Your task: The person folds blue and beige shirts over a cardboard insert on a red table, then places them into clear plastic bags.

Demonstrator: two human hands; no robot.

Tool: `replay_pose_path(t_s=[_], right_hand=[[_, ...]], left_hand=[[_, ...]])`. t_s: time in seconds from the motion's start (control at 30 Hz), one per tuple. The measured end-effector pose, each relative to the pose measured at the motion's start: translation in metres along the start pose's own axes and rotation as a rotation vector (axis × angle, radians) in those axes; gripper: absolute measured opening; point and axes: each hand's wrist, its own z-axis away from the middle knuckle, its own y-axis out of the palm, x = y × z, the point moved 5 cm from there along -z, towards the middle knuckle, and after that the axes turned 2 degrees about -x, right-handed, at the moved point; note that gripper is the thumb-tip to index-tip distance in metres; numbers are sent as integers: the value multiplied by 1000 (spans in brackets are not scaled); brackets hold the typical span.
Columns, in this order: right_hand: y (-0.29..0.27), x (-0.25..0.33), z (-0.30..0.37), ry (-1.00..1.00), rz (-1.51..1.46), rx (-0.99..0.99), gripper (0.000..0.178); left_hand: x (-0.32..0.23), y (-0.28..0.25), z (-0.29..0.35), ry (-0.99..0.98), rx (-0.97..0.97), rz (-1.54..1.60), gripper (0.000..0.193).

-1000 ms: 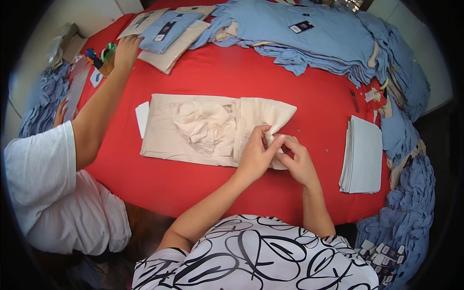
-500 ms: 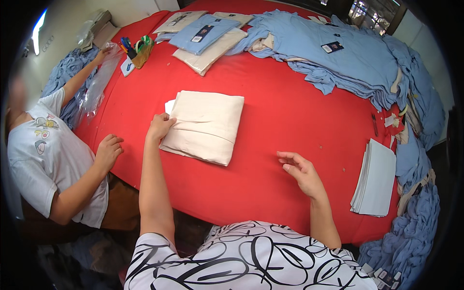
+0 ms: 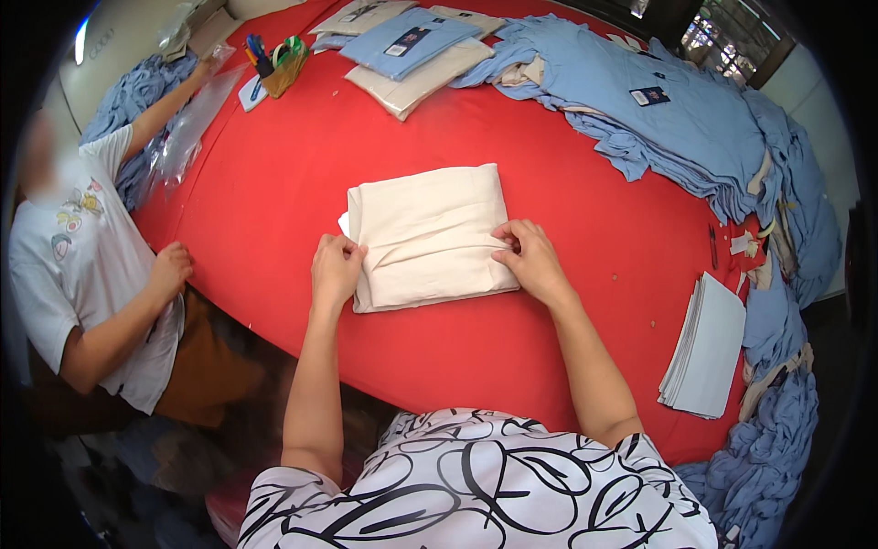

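A folded cream garment (image 3: 425,224) lies flat on the red-covered table (image 3: 567,366) in front of me, a crease running across its middle. My left hand (image 3: 337,265) pinches its left edge. At the right edge, my right hand (image 3: 532,260) grips the cloth between thumb and fingers. A bit of white card (image 3: 344,223) pokes out from under the garment's left side, just above my left hand. What lies beneath the folded cloth is hidden.
Bagged folded garments (image 3: 412,46) are stacked at the back. Blue shirts (image 3: 677,119) pile along the far right. White sheets (image 3: 704,348) lie at the right, near small scissors (image 3: 713,245). At left, a co-worker (image 3: 101,284) reaches toward clear plastic bags (image 3: 187,137) beside a pen holder (image 3: 283,69).
My right hand has come left from above the table and taken the garment's right edge. The garment has turned slightly and sits straighter. The co-worker's nearer hand has drawn back toward the table edge.
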Motion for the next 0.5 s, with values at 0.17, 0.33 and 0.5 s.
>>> replay_pose_path(t_s=[0.17,0.33,0.5], right_hand=[[7,22,2,-339,158,73,20],[15,34,19,-355,136,8,24],[-1,-8,21,-146,31,-186,18]], left_hand=[[-8,-4,10,-17,-96,39,20],[-22,0,28,266,-409,-138,20],[-11,10,25,-14,-214,295,16]])
